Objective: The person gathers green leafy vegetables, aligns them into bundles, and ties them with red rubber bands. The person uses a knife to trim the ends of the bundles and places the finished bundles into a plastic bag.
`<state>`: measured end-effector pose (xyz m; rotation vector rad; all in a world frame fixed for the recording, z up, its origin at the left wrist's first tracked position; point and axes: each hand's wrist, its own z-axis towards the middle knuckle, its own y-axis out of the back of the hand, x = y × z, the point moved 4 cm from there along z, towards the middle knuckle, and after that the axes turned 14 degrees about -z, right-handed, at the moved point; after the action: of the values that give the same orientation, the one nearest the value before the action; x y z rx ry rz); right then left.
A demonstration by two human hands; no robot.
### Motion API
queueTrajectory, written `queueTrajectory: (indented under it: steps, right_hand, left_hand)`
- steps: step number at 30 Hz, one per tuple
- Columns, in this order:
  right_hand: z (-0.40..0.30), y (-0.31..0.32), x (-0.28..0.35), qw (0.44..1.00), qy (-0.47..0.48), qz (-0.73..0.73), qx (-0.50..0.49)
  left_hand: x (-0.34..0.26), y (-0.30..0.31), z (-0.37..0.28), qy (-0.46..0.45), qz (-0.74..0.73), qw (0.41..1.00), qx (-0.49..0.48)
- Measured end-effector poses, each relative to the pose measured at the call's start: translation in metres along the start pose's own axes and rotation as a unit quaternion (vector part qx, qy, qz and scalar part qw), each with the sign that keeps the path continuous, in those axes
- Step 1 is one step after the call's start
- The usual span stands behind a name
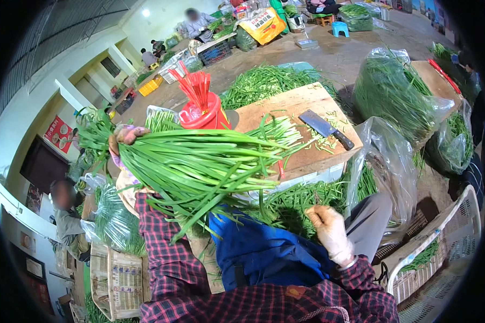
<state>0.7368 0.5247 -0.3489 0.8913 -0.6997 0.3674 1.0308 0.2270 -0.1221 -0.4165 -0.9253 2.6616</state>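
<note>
A big bunch of garlic chives point(202, 161) is gripped near one end by my left hand point(129, 135). Its long flat leaves fan out to the right, across the near-left part of a wooden chopping board point(275, 107). My right hand point(331, 234), in a pale thin glove, hovers above my lap with fingertips pinched together; nothing is clearly visible between them. Beneath and beyond it lies a heap of loose green leaves point(303, 202). On the board rest a cleaver point(323, 127), cut chive stalks point(281, 131) and chopped bits point(325, 143).
A red bucket point(208, 117) holding red strips stands left of the board. Clear plastic bags of greens point(392, 97) and an open bag point(388, 149) are at right. White plastic baskets point(428, 258) flank me. Another person point(68, 222) sits at left; others are farther back.
</note>
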Motion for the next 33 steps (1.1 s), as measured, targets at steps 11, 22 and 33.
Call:
queueTrajectory:
  steps: [11,22,33]
  right_hand:
    - [0.071,0.005,0.08,0.94,0.303,-0.155,0.003]
    - [0.077,0.065,0.094,0.976,0.19,-0.109,-0.017]
    - [0.027,-0.002,0.022,0.964,0.169,-0.189,0.085]
  left_hand:
    - [0.023,0.007,-0.005,0.033,0.014,0.999,-0.019]
    - [0.016,-0.013,-0.005,0.077,-0.035,0.996,-0.02]
    - [0.02,-0.041,0.007,0.119,-0.019,0.991,0.058]
